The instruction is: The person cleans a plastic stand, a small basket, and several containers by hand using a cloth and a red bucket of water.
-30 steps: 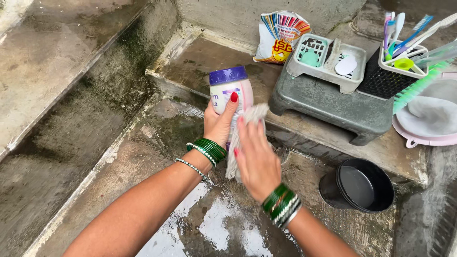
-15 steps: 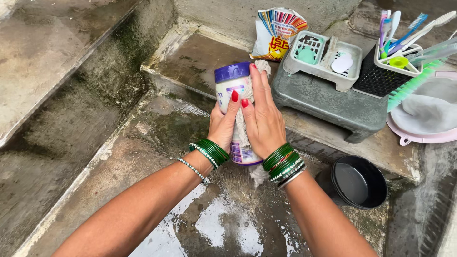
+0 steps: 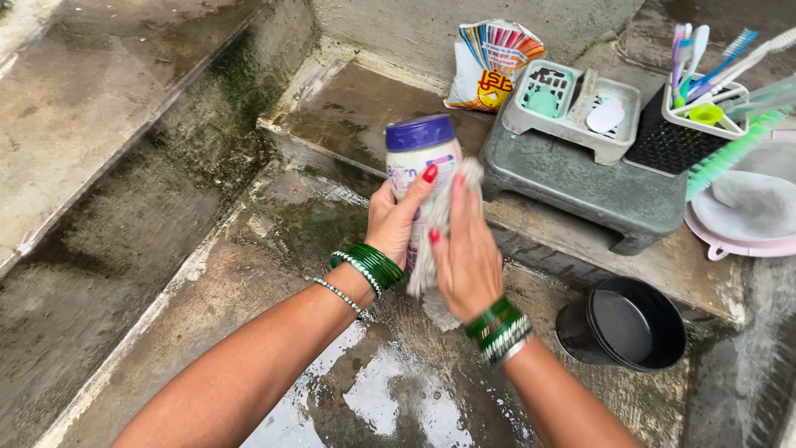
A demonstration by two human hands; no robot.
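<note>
1. Wrapped around the lower body of a white plastic jar (image 3: 420, 166), the left hand (image 3: 394, 222) is closed on it with the thumb laid up the front, which keeps the jar upright and steady in the air above the wet floor.
2. That jar is a smooth cylinder with a purple screw lid on top and a printed label round its side; it sits at the middle of the view, just in front of the concrete step (image 3: 348, 108).
3. Pressed flat against the jar's right side, the right hand (image 3: 468, 257) pins a pale, limp cloth (image 3: 431, 241) between palm and plastic, fingers straight rather than curled. It looks like a wiping hold; the hand is blurred.
4. Both wrists carry stacks of glossy green bangles (image 3: 373, 264).
5. Underfoot the concrete floor (image 3: 381, 398) is rough, stained dark and shiny with puddled water.
6. Further right, a grey plastic stool (image 3: 572, 187) stands on the step and serves as a stand for a slotted soap tray (image 3: 572, 104) and a holder of toothbrushes (image 3: 705, 62), keeping them off the wet ground.
7. A crumpled colourful packet (image 3: 492, 62) leans against the wall behind.
8. Below the stool, a round black bowl (image 3: 626, 328) rests tilted on the floor, and a pink basin (image 3: 746, 224) sits at the far right edge.
</note>
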